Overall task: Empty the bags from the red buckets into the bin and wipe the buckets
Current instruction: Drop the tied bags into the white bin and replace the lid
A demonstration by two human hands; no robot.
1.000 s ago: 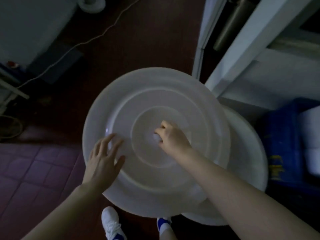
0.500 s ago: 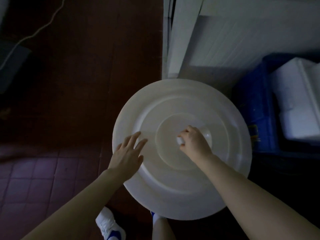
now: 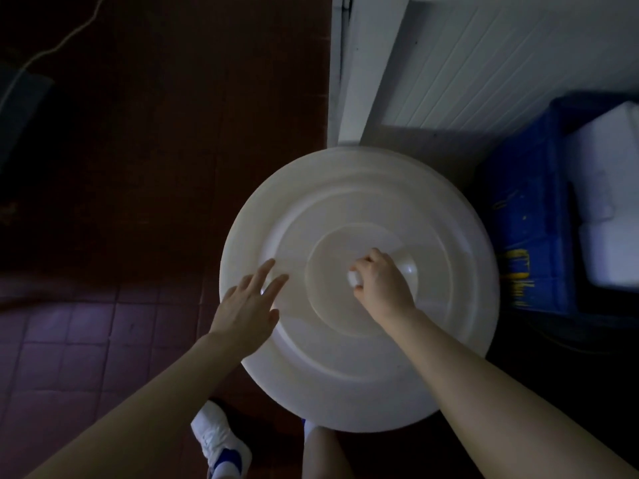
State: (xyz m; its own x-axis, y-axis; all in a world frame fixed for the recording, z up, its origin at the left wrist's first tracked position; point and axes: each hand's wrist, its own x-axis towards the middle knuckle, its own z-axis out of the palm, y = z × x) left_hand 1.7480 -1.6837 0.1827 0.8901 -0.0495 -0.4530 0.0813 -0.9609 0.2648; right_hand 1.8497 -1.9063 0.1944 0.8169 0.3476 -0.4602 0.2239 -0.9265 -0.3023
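While the right hand (image 3: 380, 283) grips the knob (image 3: 407, 267) in the middle of the white bin lid (image 3: 363, 357), the left hand (image 3: 247, 305) rests on its left side, fingers wide, and a blue crate (image 3: 525, 236) just right of it holds white boxes (image 3: 608, 202).
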